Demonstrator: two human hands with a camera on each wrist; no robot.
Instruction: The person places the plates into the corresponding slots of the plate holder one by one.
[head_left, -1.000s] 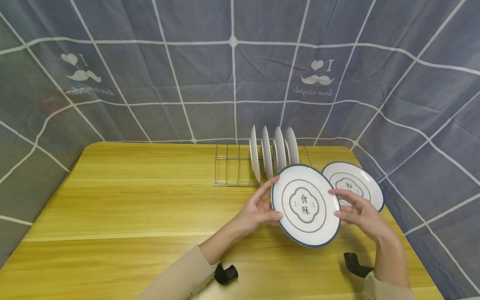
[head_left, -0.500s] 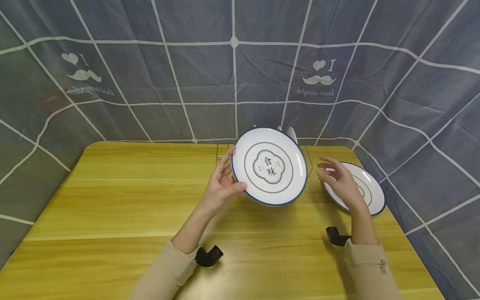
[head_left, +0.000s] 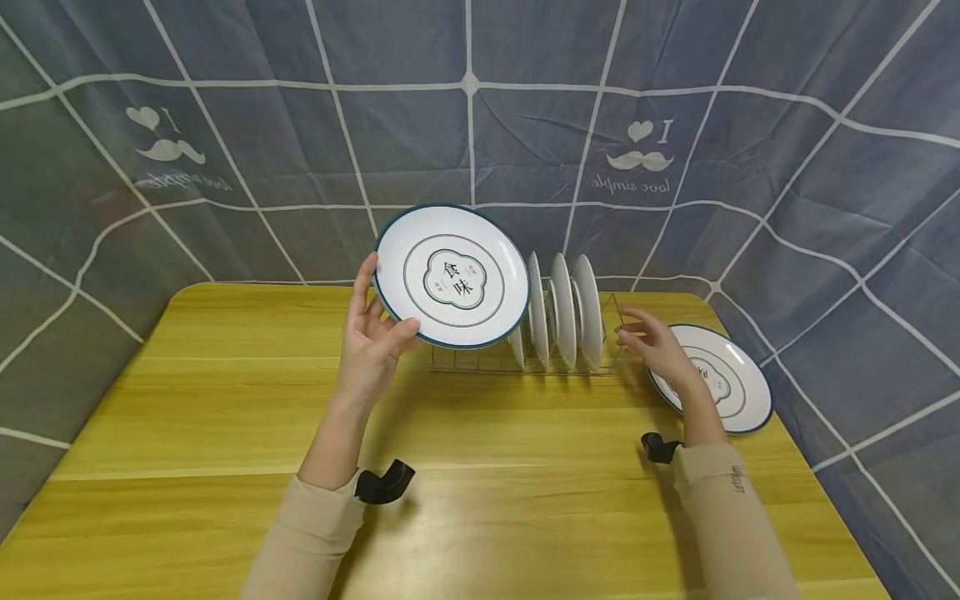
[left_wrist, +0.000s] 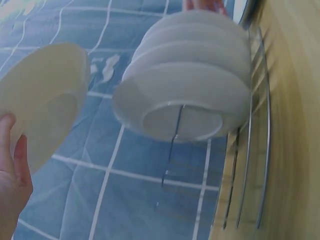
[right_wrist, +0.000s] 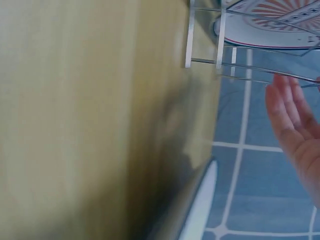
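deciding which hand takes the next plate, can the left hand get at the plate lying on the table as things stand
Probably not: the left hand is occupied holding a raised plate, and the right hand is between it and the plate lying on the table.

Rack (left_wrist: 268, 110) was set on bench (head_left: 525, 500) before curtain (head_left: 420, 158); four plates (head_left: 564, 312) were stood inside. Right of rack, fifth plate (head_left: 738, 387) was laid. Rack's left part was screened by sixth plate (head_left: 452, 279), held in left hand (head_left: 367, 346).

There are 6 plates (head_left: 452, 279), 1 rack (right_wrist: 220, 37), 2 hands (head_left: 369, 350) and 1 table (head_left: 525, 500).
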